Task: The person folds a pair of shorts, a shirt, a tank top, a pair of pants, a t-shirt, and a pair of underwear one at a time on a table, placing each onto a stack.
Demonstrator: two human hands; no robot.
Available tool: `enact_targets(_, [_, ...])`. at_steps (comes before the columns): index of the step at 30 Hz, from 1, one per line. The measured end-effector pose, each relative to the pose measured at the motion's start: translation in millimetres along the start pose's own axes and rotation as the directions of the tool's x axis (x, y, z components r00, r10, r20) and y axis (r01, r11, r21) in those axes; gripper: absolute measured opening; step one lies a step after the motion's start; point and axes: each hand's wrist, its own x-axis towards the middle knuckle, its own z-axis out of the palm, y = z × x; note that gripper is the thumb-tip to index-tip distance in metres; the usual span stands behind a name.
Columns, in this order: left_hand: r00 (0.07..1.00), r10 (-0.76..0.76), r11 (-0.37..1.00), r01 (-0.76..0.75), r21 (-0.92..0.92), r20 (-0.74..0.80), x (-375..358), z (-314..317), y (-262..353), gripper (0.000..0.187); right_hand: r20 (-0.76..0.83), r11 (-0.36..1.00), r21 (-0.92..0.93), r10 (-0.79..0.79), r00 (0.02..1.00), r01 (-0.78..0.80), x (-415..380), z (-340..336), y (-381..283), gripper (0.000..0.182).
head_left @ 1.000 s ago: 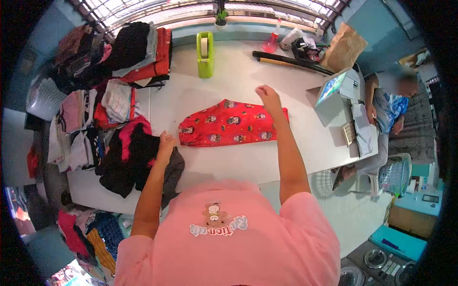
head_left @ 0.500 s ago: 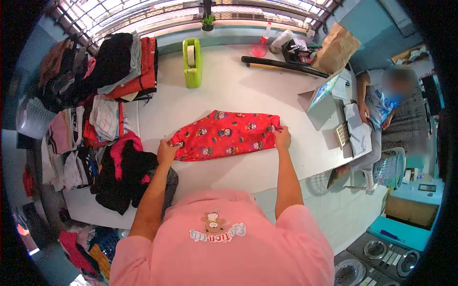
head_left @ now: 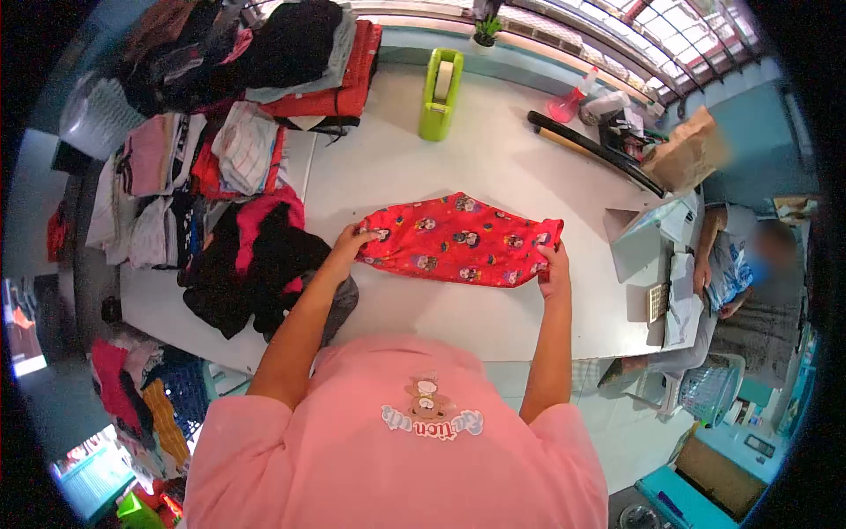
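A red cloth with a cartoon print (head_left: 465,240) is stretched out above or on the white table (head_left: 405,317). My left hand (head_left: 351,242) pinches its left end, and my right hand (head_left: 553,264) grips the right end near the corner. Its upper edge rises to a peak in the middle, while the lower edge sags slightly. Left of my left hand lies a heap of black clothing (head_left: 264,264) with a bright pink piece in it.
Stacked clothes (head_left: 291,53) fill the left side. A green tape dispenser (head_left: 440,95), black roll (head_left: 599,152), spray bottle (head_left: 566,104) and paper bag (head_left: 687,152) stand farther back. A seated person (head_left: 730,264) is at the right edge beside papers.
The view has turned, shifting the table's things to the right. Both hands still hold the red cloth, whose lower edge and right end have changed shape slightly.
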Motion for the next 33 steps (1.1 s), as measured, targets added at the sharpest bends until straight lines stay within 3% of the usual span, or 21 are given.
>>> enact_targets(2, [0.998,-0.003,1.000,0.002,0.025,0.055,-11.0,2.8,15.5,0.054,-0.005,0.997,-0.075,-0.026,1.000,0.026,-18.1,40.5,-4.4,0.053])
enact_targets(5, [0.999,-0.044,0.995,0.042,-0.088,-0.026,-15.8,8.2,20.3,0.049,0.062,0.984,-0.156,-0.080,0.995,0.089,-23.4,76.9,16.6,0.060])
enact_targets(6, [0.997,0.064,0.991,-0.059,-0.122,0.039,7.4,-4.2,-8.0,0.045,0.109,0.968,-0.163,-0.172,0.979,0.188,-26.0,91.7,26.6,0.060])
enact_targets(7, [0.998,0.066,0.990,-0.063,-0.125,0.022,7.2,-8.5,-7.6,0.045,0.155,0.944,-0.165,-0.262,0.952,0.287,-32.8,110.4,32.6,0.060])
enact_targets(9, [1.000,-0.009,0.999,0.008,-0.045,-0.025,7.9,-5.1,-7.8,0.042,0.190,0.940,-0.242,-0.198,0.962,0.241,-45.9,138.2,44.0,0.061])
enact_targets(11, [0.995,-0.036,0.999,0.034,-0.022,-0.089,-1.1,0.4,0.2,0.041,0.315,0.760,-0.510,-0.270,0.910,0.402,-52.4,161.2,63.5,0.058])
enact_targets(13, [1.000,0.006,0.978,-0.010,-0.209,-0.021,-1.8,-1.5,-2.7,0.044,0.455,0.751,-0.458,-0.261,0.851,0.475,-57.9,183.8,87.6,0.054])
enact_targets(14, [1.000,0.007,0.978,-0.012,-0.210,-0.026,-3.3,-0.6,-1.2,0.044,0.459,0.751,-0.457,-0.259,0.850,0.476,-61.5,189.9,93.0,0.054])
enact_targets(16, [0.992,0.060,0.920,-0.012,-0.392,0.109,-13.2,6.2,14.2,0.047,0.571,0.937,-0.332,0.108,0.814,0.109,-68.6,200.5,92.9,0.047])
enact_targets(17, [0.992,0.062,0.919,-0.016,-0.394,0.106,-11.2,6.1,13.7,0.047,0.574,0.937,-0.333,0.109,0.811,0.110,-66.2,198.2,93.6,0.047])
enact_targets(20, [0.994,0.104,0.965,-0.092,-0.246,0.034,5.8,1.9,-4.4,0.046,0.550,0.918,-0.375,0.111,0.828,0.126,-43.4,168.5,101.8,0.040])
enact_targets(21, [0.986,0.140,0.988,-0.133,0.078,-0.089,11.8,0.8,-14.8,0.047,0.426,0.877,-0.431,-0.009,0.905,0.211,-33.6,153.3,106.7,0.039])
enact_targets(22, [0.959,0.211,0.910,-0.122,0.396,-0.190,12.7,3.0,-17.5,0.049,0.295,0.822,-0.496,-0.144,0.944,0.280,-30.1,142.8,104.8,0.038])
enact_targets(23, [0.960,0.211,0.910,-0.125,0.395,-0.183,14.3,5.3,-19.3,0.049,0.290,0.820,-0.498,-0.148,0.945,0.281,-28.1,132.6,103.9,0.038])
enact_targets(25, [0.977,0.183,0.983,-0.180,0.035,-0.112,13.6,10.6,-14.2,0.054,0.043,0.860,-0.438,-0.272,0.961,0.263,-29.2,119.5,97.3,0.032])
enact_targets(26, [0.976,0.188,0.982,-0.185,0.037,-0.113,14.0,17.1,-11.2,0.054,0.045,0.860,-0.435,-0.276,0.960,0.268,-29.6,114.4,93.8,0.032])
enact_targets(28, [0.959,0.277,0.959,-0.280,0.044,0.054,19.1,34.5,-3.6,0.053,-0.049,0.986,-0.162,-0.057,0.997,0.048,-30.5,118.3,86.6,0.029])
enact_targets(30, [0.949,0.303,0.953,-0.303,-0.006,0.083,-15.5,66.2,37.7,0.053,0.060,0.974,-0.141,0.185,0.981,-0.175,-59.5,143.7,45.1,0.036])
enact_targets(31, [0.953,0.292,0.955,-0.295,0.031,0.078,-24.5,76.7,51.0,0.051,0.147,0.988,-0.150,-0.026,0.989,0.048,-54.7,129.8,70.4,0.047])
enact_targets(32, [0.958,0.275,0.961,-0.276,-0.004,0.086,-38.7,87.1,67.9,0.052,-0.001,0.968,-0.233,0.094,0.996,-0.091,-43.6,115.8,81.6,0.054])
enact_targets(33, [0.960,0.261,0.965,-0.258,-0.039,0.099,-53.9,96.2,84.4,0.053,-0.004,0.969,-0.198,0.148,0.989,-0.146,-35.4,109.4,86.3,0.055])
